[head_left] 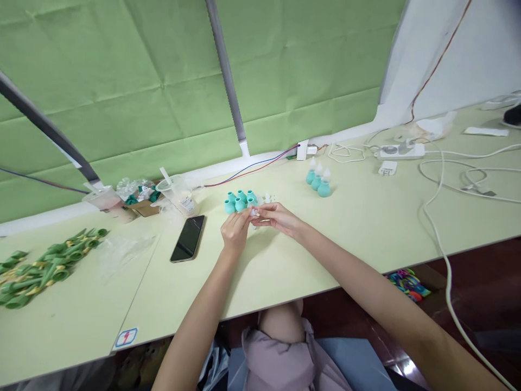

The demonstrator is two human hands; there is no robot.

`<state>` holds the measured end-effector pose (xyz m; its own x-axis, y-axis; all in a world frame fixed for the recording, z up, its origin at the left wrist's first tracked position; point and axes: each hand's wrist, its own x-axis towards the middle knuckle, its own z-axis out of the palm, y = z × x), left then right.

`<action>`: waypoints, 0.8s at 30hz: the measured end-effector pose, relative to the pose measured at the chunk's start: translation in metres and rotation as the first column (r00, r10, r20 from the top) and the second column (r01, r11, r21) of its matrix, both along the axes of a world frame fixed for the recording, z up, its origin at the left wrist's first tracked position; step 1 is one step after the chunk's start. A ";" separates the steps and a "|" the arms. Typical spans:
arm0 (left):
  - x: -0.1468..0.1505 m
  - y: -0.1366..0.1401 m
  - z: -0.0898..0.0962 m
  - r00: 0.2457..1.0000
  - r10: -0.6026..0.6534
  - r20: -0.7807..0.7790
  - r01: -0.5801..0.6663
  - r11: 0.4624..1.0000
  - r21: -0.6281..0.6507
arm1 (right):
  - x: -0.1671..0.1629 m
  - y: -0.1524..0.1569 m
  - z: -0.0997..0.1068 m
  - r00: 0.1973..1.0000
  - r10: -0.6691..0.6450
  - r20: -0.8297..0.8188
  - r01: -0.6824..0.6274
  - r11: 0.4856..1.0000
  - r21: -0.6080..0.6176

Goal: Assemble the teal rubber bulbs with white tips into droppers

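Note:
My left hand (pixel 236 230) and my right hand (pixel 281 218) meet over the middle of the table, fingertips pinched together. Between them is a small white translucent piece (pixel 254 212), its exact shape partly covered by fingers. Just behind my left hand stands a cluster of several small teal bulb-shaped bottles (pixel 229 207) with open necks. Small white pieces (pixel 267 199) lie behind my right hand. Farther back to the right, a group of similar teal bottles (pixel 324 189) carries pointed white tops.
A phone (pixel 188 239) lies left of my hands. Behind it stand a plastic cup (pixel 179 196) and another drink cup (pixel 110 202). Green rolled pieces (pixel 52 266) cover the far left. At right are a power strip (pixel 401 151), a white charger (pixel 387 168) and loose cables.

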<state>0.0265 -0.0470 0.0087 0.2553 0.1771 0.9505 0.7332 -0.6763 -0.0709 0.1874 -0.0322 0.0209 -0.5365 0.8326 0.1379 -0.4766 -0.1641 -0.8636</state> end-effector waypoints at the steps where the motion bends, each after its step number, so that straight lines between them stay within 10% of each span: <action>1: 0.000 0.000 0.000 1.000 -0.002 -0.005 0.002 1.000 0.007 | 0.000 0.000 0.000 1.000 -0.006 0.002 0.006 1.000 -0.001; 9: 0.000 0.001 0.003 1.000 0.002 0.024 -0.003 0.999 0.041 | -0.006 -0.007 0.007 0.964 -0.265 0.025 0.260 0.957 0.130; 17: -0.002 -0.002 0.007 0.998 0.024 0.055 -0.024 1.000 0.004 | -0.010 -0.015 0.017 0.850 -0.519 0.086 0.441 0.792 0.421; 24: -0.001 -0.001 0.007 0.999 0.011 0.032 -0.013 0.998 0.056 | -0.007 -0.011 0.016 0.862 -0.493 0.121 0.413 0.820 0.396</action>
